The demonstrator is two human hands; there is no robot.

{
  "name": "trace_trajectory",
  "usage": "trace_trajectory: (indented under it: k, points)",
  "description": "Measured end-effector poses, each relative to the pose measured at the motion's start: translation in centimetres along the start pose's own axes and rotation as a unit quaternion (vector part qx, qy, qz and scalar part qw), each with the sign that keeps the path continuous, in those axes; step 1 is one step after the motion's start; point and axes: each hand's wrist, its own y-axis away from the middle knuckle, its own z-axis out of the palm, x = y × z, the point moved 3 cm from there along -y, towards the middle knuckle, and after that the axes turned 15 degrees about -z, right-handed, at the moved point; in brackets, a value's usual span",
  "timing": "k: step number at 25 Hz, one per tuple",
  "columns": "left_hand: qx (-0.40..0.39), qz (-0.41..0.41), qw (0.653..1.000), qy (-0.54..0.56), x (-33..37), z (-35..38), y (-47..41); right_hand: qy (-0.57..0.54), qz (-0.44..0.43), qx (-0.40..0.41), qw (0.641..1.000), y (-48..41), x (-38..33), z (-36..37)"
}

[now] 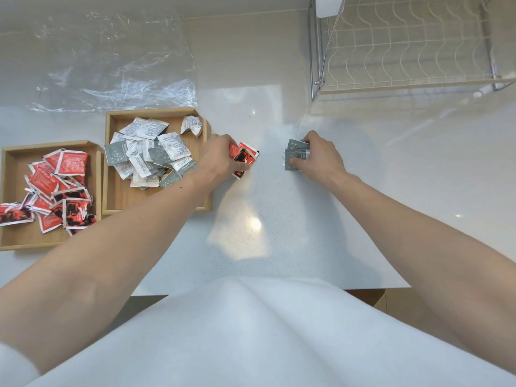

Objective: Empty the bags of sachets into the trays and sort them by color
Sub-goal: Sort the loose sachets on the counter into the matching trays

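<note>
Head cam, left to right. Far-left tray [16,241]: red sachets [50,191] piled loose inside, a few hanging over its left rim. Second tray [122,196] sits just beside it, set a bit further back. It holds grey and white sachets [148,155] heaped toward the back, with one crumpled white sachet [192,124] in the far right corner. Clear bag [111,65] lies flat on the counter [251,219] behind both trays.

My left hand [220,157] is just right of the second tray, and my forearm crosses over its near right corner. Fingers are curled round a small red stack [245,156], low over the counter; can't tell if the stack touches it. My right hand [321,156] is apart from the left, with bare counter between them. Thumb on top, fingers behind, pinching a few grey sachets [296,152].

Wire dish rack [405,46] is at the far right back, well apart from both hands. My white top [251,331] fills the bottom of the frame.
</note>
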Motion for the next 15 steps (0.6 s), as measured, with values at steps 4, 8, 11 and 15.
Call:
trace_trajectory:
  k: [4, 8, 11, 15]
  points:
    - [-0.022, 0.007, 1.000, -0.009, 0.3, 0.7, 0.7, -0.076, -0.024, 0.015, 0.997, 1.7, -0.2, 0.4]
    - [-0.081, -0.009, 0.995, 0.051, 0.5, 2.0, 2.7, -0.171, 0.001, 0.063, 0.983, 4.2, -0.4, 0.7]
    - [-0.114, -0.076, 0.975, 0.176, 0.1, 2.2, 4.7, -0.247, 0.040, 0.089, 0.964, 5.8, -0.7, 0.8]
    - [-0.150, -0.130, 0.900, 0.389, -1.3, 1.3, 7.8, -0.378, 0.106, 0.094, 0.915, 7.3, -2.3, 0.8]
